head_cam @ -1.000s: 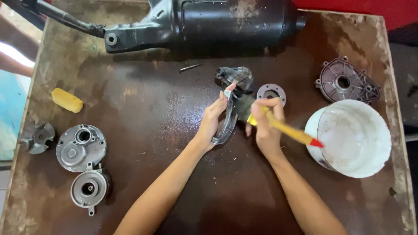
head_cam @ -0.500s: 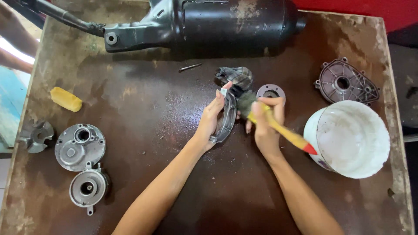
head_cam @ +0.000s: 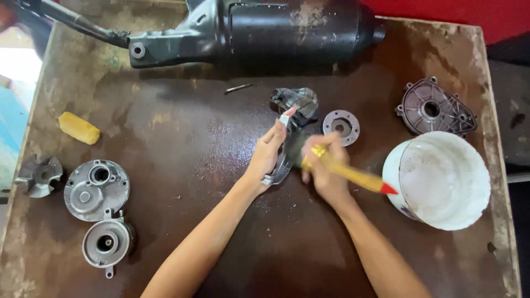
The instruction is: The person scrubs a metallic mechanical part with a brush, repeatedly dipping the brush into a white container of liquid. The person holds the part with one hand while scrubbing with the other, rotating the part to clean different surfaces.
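Left hand [head_cam: 268,154] gripping one brake shoe [head_cam: 282,165], right hand [head_cam: 323,171] clasping one paintbrush [head_cam: 353,176]

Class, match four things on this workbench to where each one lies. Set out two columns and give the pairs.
Things:
1. white bucket
2. yellow block
3. black engine housing
4. paintbrush

Places:
A. along the far edge
B. in the right hand
C. left side of the table
D. right side, near the edge

Pairs: 1-D, 2-C, 3-A, 4-B
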